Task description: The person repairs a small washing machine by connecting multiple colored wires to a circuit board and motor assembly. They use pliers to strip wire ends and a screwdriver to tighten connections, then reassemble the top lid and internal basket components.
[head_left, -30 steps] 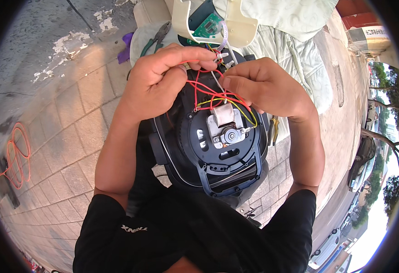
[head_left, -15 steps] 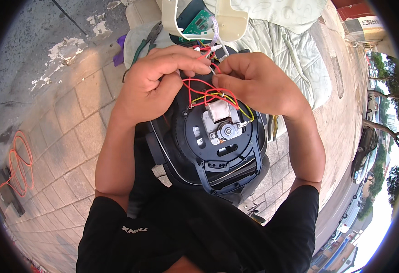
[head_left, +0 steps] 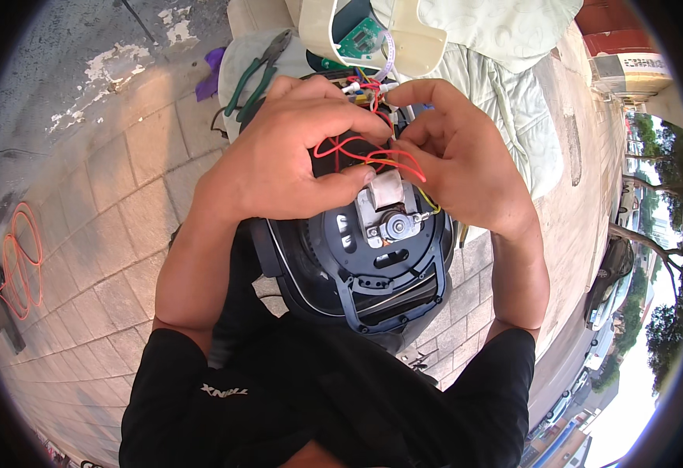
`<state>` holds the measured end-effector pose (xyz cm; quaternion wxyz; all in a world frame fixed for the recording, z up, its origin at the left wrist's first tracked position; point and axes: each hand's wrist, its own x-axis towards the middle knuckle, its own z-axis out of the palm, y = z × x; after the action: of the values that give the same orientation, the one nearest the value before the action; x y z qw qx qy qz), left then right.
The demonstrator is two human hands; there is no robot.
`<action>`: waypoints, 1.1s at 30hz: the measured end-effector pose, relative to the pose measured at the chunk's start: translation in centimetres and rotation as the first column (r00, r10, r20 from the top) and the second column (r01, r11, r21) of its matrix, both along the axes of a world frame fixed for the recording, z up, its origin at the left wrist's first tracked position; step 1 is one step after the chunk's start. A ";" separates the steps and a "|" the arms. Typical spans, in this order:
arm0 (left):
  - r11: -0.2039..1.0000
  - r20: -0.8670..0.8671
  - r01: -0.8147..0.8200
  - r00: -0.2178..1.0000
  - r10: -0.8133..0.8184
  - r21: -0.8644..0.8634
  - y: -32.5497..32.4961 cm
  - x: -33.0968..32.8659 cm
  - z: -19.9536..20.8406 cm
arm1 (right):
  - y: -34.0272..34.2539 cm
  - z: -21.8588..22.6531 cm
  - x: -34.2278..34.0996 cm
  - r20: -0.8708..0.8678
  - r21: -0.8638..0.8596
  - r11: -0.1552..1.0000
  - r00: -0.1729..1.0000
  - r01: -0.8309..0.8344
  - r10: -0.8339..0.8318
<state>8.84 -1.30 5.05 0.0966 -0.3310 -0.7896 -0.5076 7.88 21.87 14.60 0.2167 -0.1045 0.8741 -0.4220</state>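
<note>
A black round-bodied appliance lies opened before me, with a small metal motor on its base. Loops of red wires rise above it, and a yellow-green wire runs down beside the motor. My left hand curves around the left side of the loops, its thumb and forefinger apart, the thumb tip by the wires above the motor. My right hand has its fingers bent in and pinches the red wires near the left fingertips. The exact pinch point is partly hidden. White connectors sit just beyond.
A cream plastic housing with a green circuit board stands at the far side on a pale quilted cloth. Green-handled pliers and a purple cloth lie far left. An orange cord coils on the paving.
My left hand has opened its thumb away from the forefinger and moved right, the thumb now lower near the motor. My right hand has shifted slightly nearer. The pliers show more fully.
</note>
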 end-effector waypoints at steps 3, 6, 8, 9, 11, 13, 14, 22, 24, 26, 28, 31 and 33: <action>1.000 0.029 -0.009 1.000 0.010 -0.005 0.5 0.4 0.2 | 0.2 -0.9 0.1 0.013 -0.086 0.992 0.995 0.096 -0.095; 0.999 0.015 -0.034 0.999 0.034 -0.029 1.0 0.6 0.0 | 0.2 -1.4 0.3 0.026 -0.169 0.977 0.991 0.131 -0.128; 0.997 0.039 -0.068 0.997 0.069 -0.034 1.5 0.7 0.0 | 0.3 -1.8 0.3 0.044 -0.215 0.966 0.989 0.147 -0.140; 0.996 0.049 -0.079 0.996 0.081 -0.041 1.7 0.7 0.0 | 0.3 -1.7 0.2 0.071 -0.224 0.963 0.988 0.151 -0.138; 0.995 0.097 -0.102 0.990 0.100 0.011 2.0 0.7 0.0 | 0.4 -1.4 0.0 0.125 -0.242 0.956 0.983 0.164 -0.137; 0.992 0.151 -0.122 0.982 0.114 0.042 2.2 0.7 0.0 | 0.3 -1.4 0.1 0.113 -0.256 0.955 0.986 0.149 -0.123; 0.990 0.183 -0.130 0.976 0.119 0.049 2.3 0.6 0.1 | 0.3 -1.4 0.1 0.108 -0.263 0.954 0.987 0.142 -0.117; 0.981 0.213 -0.190 0.960 0.180 0.026 2.6 0.6 0.1 | 1.5 -2.2 0.2 0.142 -0.365 0.928 0.990 0.071 -0.020; 0.980 0.176 -0.199 0.966 0.191 0.029 2.7 0.6 0.1 | 1.9 -2.3 0.1 0.136 -0.378 0.924 0.991 0.053 -0.001; 0.982 0.212 -0.150 0.969 0.123 0.114 2.6 0.3 -0.3 | 2.1 -2.3 0.1 0.132 -0.387 0.921 0.991 0.052 0.000; 0.980 0.200 -0.105 0.977 0.071 0.168 2.4 -0.1 -0.8 | 2.1 -2.4 0.4 0.115 -0.385 0.921 0.993 0.061 -0.018; 0.978 0.129 -0.043 0.991 0.016 0.205 2.0 -0.5 -1.2 | 2.1 -2.8 0.4 0.078 -0.398 0.916 0.997 0.049 -0.019; 0.974 0.098 -0.010 0.995 -0.012 0.225 1.7 -0.6 -1.0 | 2.1 -3.1 0.5 0.057 -0.412 0.910 0.998 0.036 -0.014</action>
<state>8.28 0.38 4.04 0.0941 -0.2928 -0.7306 -0.6097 8.36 23.97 11.52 0.2072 -0.1255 0.7605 -0.6025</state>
